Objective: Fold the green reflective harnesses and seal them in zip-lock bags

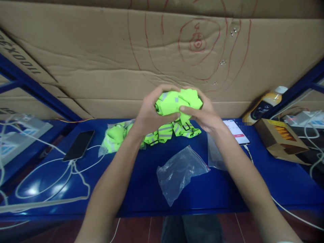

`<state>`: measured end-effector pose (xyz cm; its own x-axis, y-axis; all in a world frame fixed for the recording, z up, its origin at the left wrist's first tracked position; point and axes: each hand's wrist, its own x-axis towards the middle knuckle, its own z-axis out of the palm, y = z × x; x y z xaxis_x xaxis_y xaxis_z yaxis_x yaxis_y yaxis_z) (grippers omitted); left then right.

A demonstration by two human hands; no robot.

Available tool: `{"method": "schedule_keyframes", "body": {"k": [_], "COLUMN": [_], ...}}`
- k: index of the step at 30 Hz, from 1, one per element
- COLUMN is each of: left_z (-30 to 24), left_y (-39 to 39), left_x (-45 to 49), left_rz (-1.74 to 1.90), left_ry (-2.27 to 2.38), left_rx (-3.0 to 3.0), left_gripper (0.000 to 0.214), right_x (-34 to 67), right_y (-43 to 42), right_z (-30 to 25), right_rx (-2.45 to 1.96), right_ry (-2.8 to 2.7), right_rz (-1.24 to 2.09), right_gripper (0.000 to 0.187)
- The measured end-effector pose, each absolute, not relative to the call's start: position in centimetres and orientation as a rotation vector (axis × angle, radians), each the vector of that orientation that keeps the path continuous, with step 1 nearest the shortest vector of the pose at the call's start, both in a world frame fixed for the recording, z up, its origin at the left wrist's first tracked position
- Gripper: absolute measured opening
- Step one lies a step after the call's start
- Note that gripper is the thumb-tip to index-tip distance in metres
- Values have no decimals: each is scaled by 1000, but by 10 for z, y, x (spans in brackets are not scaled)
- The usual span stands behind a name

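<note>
Between my two hands is a bundled neon-yellow reflective vest [174, 104], held up above the shelf. My left hand [150, 111] wraps its left side, and my right hand [205, 113] grips the right side with the thumb across the front. Below and behind it, more folded reflective vests [164, 132] with grey stripes and black buckles lie on the blue surface. Left of those, a bagged vest [115, 136] sits in clear plastic, partly hidden by my left forearm. A clear zip bag [181, 172] lies flat in front of me, and another clear bag [215, 155] is partly under my right forearm.
A dark phone [79, 145] with white cables lies at left, near a power strip [27, 135]. At right are a lit phone [236, 131], a leaning bottle [267, 104] and an open cardboard box [283, 138]. Cardboard [101, 50] with red drawn rings stands behind the blue shelf [141, 189].
</note>
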<state>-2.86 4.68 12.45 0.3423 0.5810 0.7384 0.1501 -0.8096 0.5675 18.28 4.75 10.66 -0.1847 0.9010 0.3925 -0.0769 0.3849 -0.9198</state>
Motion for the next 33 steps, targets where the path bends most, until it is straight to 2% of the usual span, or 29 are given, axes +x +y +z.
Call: {"method": "schedule_keyframes", "body": {"k": [3, 5, 11, 18, 21, 25, 33], "left_z": [124, 123, 115, 105, 103, 105, 108], "left_y": [46, 47, 52, 57, 55, 45, 32], "left_x": [-26, -24, -14, -1, 3, 8, 19], "left_rz": [1396, 1329, 1506, 1455, 1614, 1752, 1817], "left_ry": [693, 724, 691, 654, 682, 746, 697], "left_rx": [2317, 2294, 2043, 1463, 1488, 1627, 1853], "left_gripper": [74, 80, 47, 47, 42, 37, 33], "right_x": [189, 190, 183, 176, 173, 170, 171], "right_y": [48, 49, 46, 45, 42, 37, 37], "right_z": [105, 105, 107, 106, 109, 115, 116], "right_rx": [-725, -710, -698, -739, -759, -689, -705], "right_ry": [-1359, -1312, -1282, -1316, -1364, -1390, -1241], "right_rz": [1459, 1502, 1358, 1157, 1043, 918, 1248], "right_gripper": [68, 66, 52, 60, 64, 61, 63]}}
